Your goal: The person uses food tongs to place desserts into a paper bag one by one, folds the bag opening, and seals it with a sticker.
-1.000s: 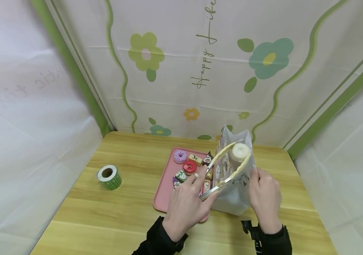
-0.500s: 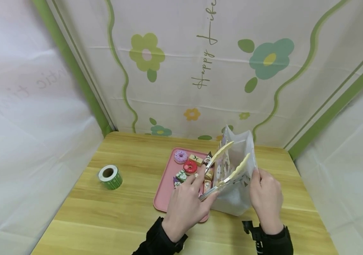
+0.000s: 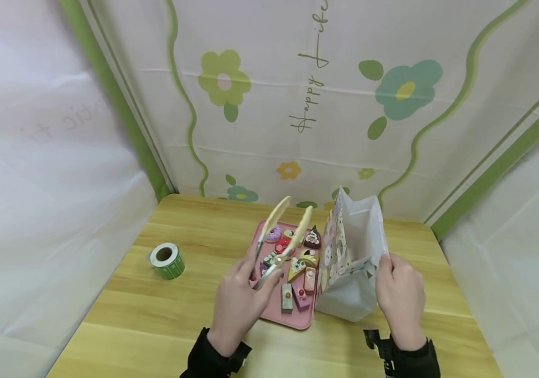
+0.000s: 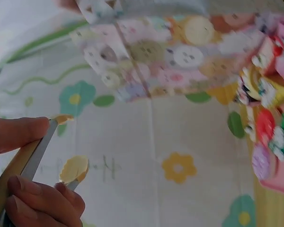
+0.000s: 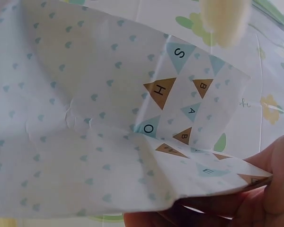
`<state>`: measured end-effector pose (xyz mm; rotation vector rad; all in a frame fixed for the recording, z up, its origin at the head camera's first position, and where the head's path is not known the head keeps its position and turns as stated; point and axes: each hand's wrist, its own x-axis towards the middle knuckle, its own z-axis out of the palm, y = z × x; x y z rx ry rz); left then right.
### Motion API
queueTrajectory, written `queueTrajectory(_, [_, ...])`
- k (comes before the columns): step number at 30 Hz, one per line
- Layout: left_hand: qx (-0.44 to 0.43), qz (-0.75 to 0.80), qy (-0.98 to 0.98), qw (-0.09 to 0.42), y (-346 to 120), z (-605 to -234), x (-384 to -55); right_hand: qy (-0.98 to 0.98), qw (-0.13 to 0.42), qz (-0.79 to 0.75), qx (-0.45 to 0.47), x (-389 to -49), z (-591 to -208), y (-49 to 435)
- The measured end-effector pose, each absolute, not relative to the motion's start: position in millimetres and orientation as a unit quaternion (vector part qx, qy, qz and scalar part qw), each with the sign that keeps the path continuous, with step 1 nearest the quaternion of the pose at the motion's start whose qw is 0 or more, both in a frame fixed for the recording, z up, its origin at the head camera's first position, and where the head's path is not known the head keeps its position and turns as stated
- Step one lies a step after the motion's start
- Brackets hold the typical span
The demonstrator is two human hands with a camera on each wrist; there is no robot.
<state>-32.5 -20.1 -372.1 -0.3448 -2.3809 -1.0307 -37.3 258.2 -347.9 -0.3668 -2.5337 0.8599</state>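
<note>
My left hand [image 3: 238,304] holds a pair of food tongs [image 3: 301,228] with cream scalloped tips and metal arms. Nothing sits between the tips, which are spread above a pink tray [image 3: 271,313]. Small toy cakes fill much of that tray, among them a purple doughnut [image 3: 273,233], a brown wedge [image 3: 312,239] and a grey-green block [image 3: 286,298]. To its right stands a white paper bag [image 3: 345,305] with animal prints, its mouth open. My right hand [image 3: 401,299] pinches the bag's near right edge; its thumb and fingers grip the paper [image 5: 217,172]. The bag's bottom is hidden.
A roll of green labels [image 3: 167,261] stands at the left of the wooden table [image 3: 123,310]. Behind the table hangs a white flowered curtain [image 3: 260,105], with more white cloth on both sides.
A round whitish thing between the tong tips one second ago went out of sight at the bag's mouth. The left hand then moved the tongs left, over the tray. The right hand kept its grip.
</note>
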Motion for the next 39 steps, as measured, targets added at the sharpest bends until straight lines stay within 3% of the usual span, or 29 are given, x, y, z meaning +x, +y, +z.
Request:
queueTrajectory(7, [-0.052, -0.349, -0.911, 0.214, -56, -397, -33, -0.916, 0.213, 0.313, -0.136, -37, -348, 255])
queueTrajectory(18, [-0.042, -0.32, -0.939, 0.116, -83, -445, -12, -0.915, 0.216, 0.309, -0.142, -38, -349, 256])
queueTrajectory(22, [-0.034, -0.307, -0.945, 0.108, -84, -459, -4, -0.917, 0.212, 0.307, -0.143, -38, -349, 256])
queueTrajectory(29, [0.011, -0.324, -0.945, 0.047, -74, -471, 4, -0.917, 0.21, 0.307, -0.143, -38, -350, 255])
queueTrajectory(39, [0.059, -0.3, -0.952, 0.013, -58, -490, 11, -0.917, 0.21, 0.307, -0.14, -40, -351, 256])
